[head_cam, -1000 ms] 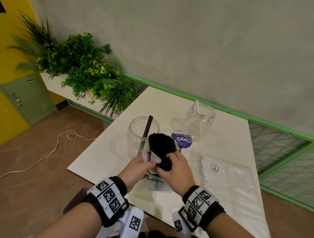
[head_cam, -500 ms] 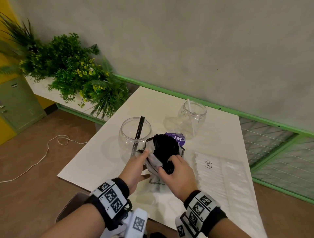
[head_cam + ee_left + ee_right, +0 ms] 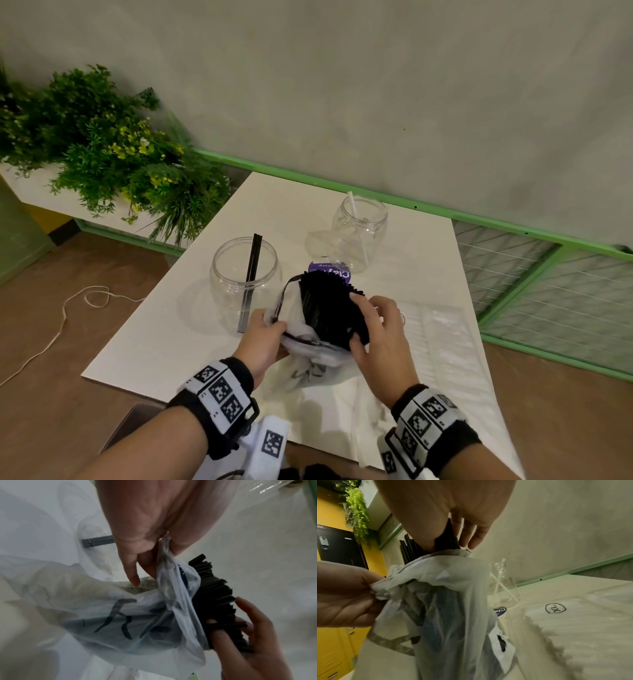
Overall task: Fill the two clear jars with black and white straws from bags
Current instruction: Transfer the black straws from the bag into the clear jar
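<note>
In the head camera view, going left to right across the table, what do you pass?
Jar with black straws → left hand → bag of black straws → right hand → flat pack of white straws.

The right hand (image 3: 380,334) has shifted from resting over the top of the black straws (image 3: 329,308) to curling round their right side, thumb low on the bundle. The left hand (image 3: 263,337) has slid down and now pinches the rim of the bag (image 3: 298,337), pulling it lower, so more of the straws stand bare.
</note>
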Tool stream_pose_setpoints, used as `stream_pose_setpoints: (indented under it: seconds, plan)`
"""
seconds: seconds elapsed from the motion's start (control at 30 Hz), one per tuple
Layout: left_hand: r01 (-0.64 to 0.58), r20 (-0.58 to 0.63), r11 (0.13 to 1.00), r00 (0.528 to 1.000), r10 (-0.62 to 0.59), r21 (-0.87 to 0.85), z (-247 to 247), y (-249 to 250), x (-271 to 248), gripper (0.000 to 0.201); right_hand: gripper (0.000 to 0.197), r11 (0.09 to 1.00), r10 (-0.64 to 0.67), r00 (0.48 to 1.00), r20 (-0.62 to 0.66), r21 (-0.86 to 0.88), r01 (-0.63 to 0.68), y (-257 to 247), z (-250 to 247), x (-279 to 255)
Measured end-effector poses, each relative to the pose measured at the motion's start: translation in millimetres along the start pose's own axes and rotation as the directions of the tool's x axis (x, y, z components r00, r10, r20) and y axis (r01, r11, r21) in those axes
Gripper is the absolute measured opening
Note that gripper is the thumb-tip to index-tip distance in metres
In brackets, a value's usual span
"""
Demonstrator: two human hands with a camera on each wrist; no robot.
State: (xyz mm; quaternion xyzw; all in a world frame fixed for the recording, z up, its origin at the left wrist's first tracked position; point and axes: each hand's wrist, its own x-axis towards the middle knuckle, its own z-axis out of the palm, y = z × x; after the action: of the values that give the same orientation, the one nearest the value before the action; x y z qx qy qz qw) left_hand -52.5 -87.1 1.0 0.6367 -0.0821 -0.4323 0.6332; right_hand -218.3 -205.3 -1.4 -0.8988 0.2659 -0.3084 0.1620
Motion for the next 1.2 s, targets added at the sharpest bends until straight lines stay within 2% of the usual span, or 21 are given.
stream_pose_setpoints:
  seconds: [0.1,0.2,0.27,0.33,0.4,0.5,0.6,0.7,0.8,0.9,0.93,0.97,1.03,1.07,1.13,1.2]
  plan:
    - [-0.029,-0.038,0.987,0.999,0.035,0.16,-1.0,-8.4,10.0,0.037,0.073,0.998,-0.011,0.999,0.033,-0.057,0.013,9.4,-0.3,-0.8]
    - [-0.207,0.038,0.898,0.977,0.209,0.388,-1.8,-10.3,15.3,0.074,0.066,0.999,0.008,0.996,0.092,0.038,-0.011,17.0,0.2,-0.3]
    - [-0.334,0.144,0.767,0.941,0.307,0.548,-1.2,-8.2,18.5,0.076,0.052,0.984,0.035,0.993,0.115,0.171,-0.054,17.9,-2.7,0.6]
    - [-0.363,0.191,0.69,0.93,0.315,0.626,0.6,-4.4,19.9,0.06,0.042,0.94,0.09,0.986,0.14,0.316,-0.13,15.9,-7.7,2.0]
    - [-0.276,0.141,0.711,0.96,0.244,0.647,2.8,-0.4,17.5,0.05,0.049,0.881,0.141,0.975,0.174,0.427,-0.203,15.7,-12.3,3.3]
    - [-0.149,0.064,0.806,0.988,0.137,0.573,3.1,0.6,16.4,0.042,0.083,0.855,0.164,0.953,0.254,0.444,-0.266,17.6,-11.0,2.0]
    - [-0.175,0.075,0.83,0.984,0.16,0.53,3.3,-2.9,18.7,0.032,0.106,0.873,0.226,0.936,0.271,0.369,-0.318,21.1,-0.8,-1.6]
    - [-0.205,0.094,0.869,0.979,0.182,0.449,2.8,-4.8,16.0,0.039,0.11,0.831,0.333,0.911,0.243,0.381,-0.405,24.0,6.1,-3.4]
    - [-0.142,0.119,0.909,0.987,0.103,0.391,1.9,-2.8,16.9,0.044,0.111,0.822,0.34,0.893,0.297,0.368,-0.435,25.6,7.9,-4.5]
    - [-0.091,0.139,0.91,0.99,0.038,0.404,-1.1,3.8,15.2,0.021,0.111,0.824,0.301,0.9,0.315,0.389,-0.412,28.0,11.0,-7.5]
    - [-0.142,0.169,0.867,0.983,0.068,0.477,-3.6,6.2,14.2,0.023,0.113,0.823,0.291,0.905,0.311,0.4,-0.402,30.0,13.6,-8.1]
    - [-0.233,0.232,0.777,0.966,0.115,0.584,-5.8,8.6,13.5,0.042,0.115,0.822,0.281,0.91,0.305,0.414,-0.392,29.6,14.9,-7.0]
    - [-0.415,0.381,0.497,0.908,0.173,0.763,-5.7,15.1,8.9,0.089,0.111,0.808,0.254,0.922,0.292,0.459,-0.368,26.9,16.6,-4.5]
    - [-0.461,0.429,0.377,0.887,0.171,0.803,-3.1,18.1,5.8,0.105,0.104,0.802,0.233,0.931,0.281,0.486,-0.347,23.2,15.4,-2.1]
    - [-0.493,0.468,0.213,0.869,0.159,0.844,1.9,17.4,7.0,0.115,0.09,0.794,0.207,0.945,0.254,0.521,-0.314,17.9,14.5,1.7]
    - [-0.493,0.474,0.126,0.867,0.156,0.861,8.8,13.0,11.8,0.102,0.084,0.781,0.202,0.946,0.255,0.542,-0.312,17.6,15.7,2.0]
